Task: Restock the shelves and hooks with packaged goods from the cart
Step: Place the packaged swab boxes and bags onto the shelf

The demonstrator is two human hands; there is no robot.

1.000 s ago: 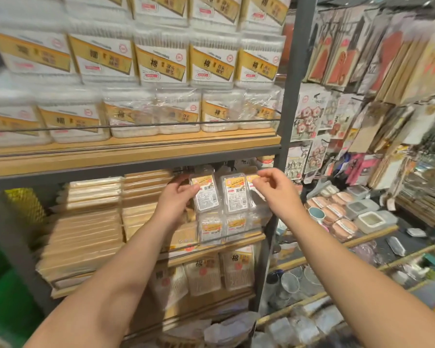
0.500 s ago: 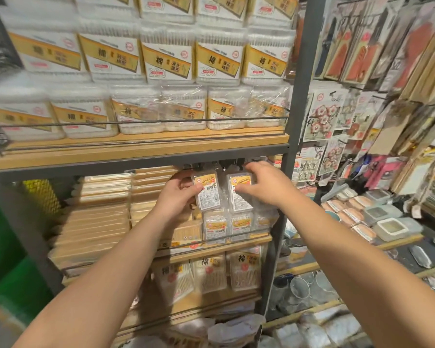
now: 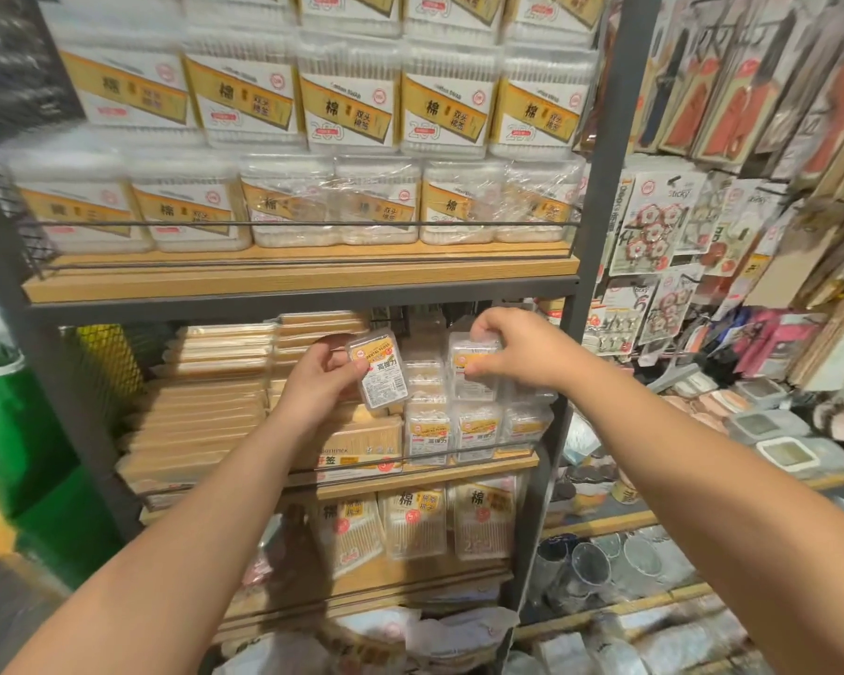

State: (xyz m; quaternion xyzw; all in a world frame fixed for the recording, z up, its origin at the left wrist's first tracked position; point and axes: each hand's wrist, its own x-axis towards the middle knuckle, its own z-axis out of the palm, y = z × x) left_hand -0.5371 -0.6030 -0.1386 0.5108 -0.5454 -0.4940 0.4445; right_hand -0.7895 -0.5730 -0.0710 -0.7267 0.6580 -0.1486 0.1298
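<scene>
Clear plastic floss boxes fill the right end of the middle shelf [image 3: 425,475], and both hands are on them. The left hand [image 3: 320,382] grips one floss box [image 3: 378,370], tilted, its yellow-and-white label facing out, thumb across the front and fingers behind; it is held just in front of the stack, beside the toothpick packs [image 3: 215,397]. The right hand [image 3: 512,353] pinches a second floss box [image 3: 473,367] from above, fingers curled over its top edge and thumb on the label, upright and resting on the boxes below. Under the two held boxes, three more labelled floss boxes [image 3: 476,428] stand in a row behind the wire rail, with further clear ones stacked between, too blurred to count.

On the top shelf [image 3: 303,280], cotton swab tubs [image 3: 347,107] sit in two tiers: five in the upper row and six in the lower, the four on the right still in shrink wrap. Three swab bags [image 3: 412,521] lean on the lower shelf. To the right of the grey post [image 3: 605,153], carded goods [image 3: 654,226] hang on hooks, too many and too overlapped to count.
</scene>
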